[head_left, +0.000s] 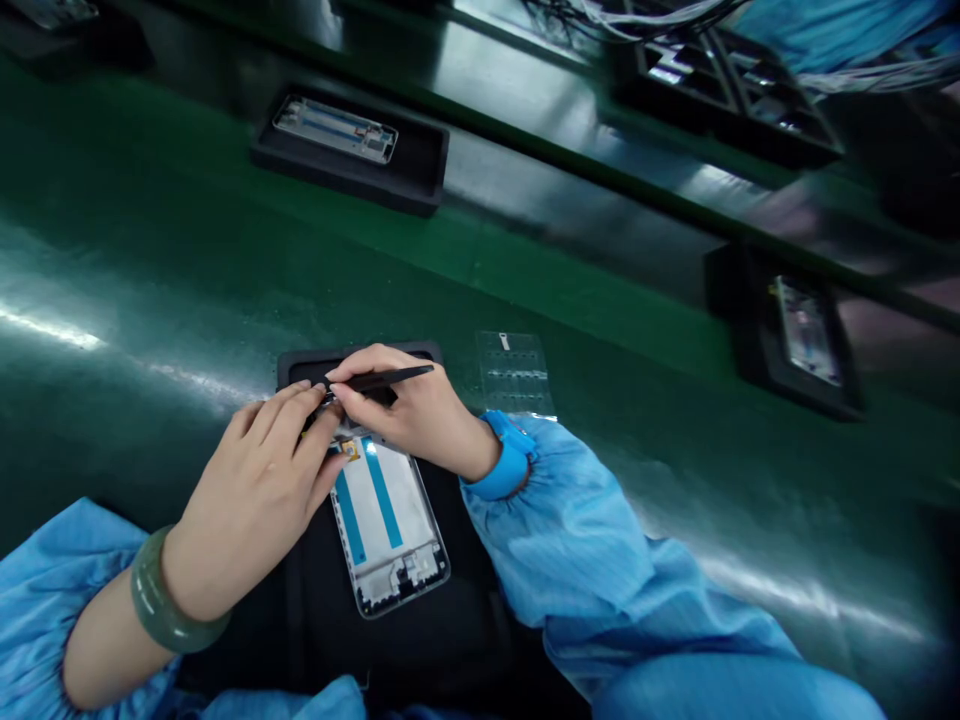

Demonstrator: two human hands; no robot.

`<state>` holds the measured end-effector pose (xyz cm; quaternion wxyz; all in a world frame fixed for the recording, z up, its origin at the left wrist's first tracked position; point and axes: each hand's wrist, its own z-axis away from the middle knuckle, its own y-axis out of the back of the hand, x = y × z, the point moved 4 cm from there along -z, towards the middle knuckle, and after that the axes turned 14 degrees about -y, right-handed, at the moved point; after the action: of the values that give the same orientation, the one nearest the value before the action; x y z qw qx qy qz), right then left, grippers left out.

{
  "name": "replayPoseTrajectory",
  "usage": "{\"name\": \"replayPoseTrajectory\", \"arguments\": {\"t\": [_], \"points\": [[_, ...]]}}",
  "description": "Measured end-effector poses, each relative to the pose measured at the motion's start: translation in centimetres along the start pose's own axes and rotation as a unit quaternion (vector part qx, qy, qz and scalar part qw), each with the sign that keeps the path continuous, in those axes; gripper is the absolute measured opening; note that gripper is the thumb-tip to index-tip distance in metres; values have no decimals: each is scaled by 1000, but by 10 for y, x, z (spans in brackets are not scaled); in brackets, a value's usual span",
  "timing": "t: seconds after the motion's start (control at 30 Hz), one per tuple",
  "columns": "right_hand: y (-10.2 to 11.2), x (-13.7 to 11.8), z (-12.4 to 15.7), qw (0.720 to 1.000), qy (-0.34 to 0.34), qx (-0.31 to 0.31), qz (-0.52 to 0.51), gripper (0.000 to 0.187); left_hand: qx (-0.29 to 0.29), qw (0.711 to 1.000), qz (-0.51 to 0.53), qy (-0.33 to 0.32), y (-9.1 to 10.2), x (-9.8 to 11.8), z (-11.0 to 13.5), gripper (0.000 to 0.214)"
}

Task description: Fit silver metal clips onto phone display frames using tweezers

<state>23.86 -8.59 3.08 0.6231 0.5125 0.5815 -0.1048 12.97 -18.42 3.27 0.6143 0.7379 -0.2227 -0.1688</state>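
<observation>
A phone frame with blue adhesive strips on a white back lies partly in a black foam tray. My right hand is closed around black tweezers, their tip at the top part of the phone frame. My left hand rests over the upper left of the frame, fingers bent and close together near the tweezers' tip. A small gold-coloured flex part shows by the left thumb. Whatever sits under the left fingertips is hidden.
A clear plastic sheet with a small light piece lies right of the tray. Further back, a black tray holds another phone frame; a tray with a phone part stands at right. Cables hang at the top.
</observation>
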Motion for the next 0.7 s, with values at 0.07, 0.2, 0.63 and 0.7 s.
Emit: {"name": "replayPoseTrajectory", "arguments": {"t": [0.07,0.2,0.63,0.7], "points": [[0,-1,-2,1000,-20,2,3,7,-1,1000,0,0,0,0,0,37],[0,-4,-5,998,-59,6,9,5,6,1000,2,4,1,-1,0,36],[7,1,-3,997,-77,26,-6,3,4,1000,15,13,1,-2,0,36],[5,-3,-2,998,-53,28,21,4,5,1000,14,13,2,-2,0,36]]}}
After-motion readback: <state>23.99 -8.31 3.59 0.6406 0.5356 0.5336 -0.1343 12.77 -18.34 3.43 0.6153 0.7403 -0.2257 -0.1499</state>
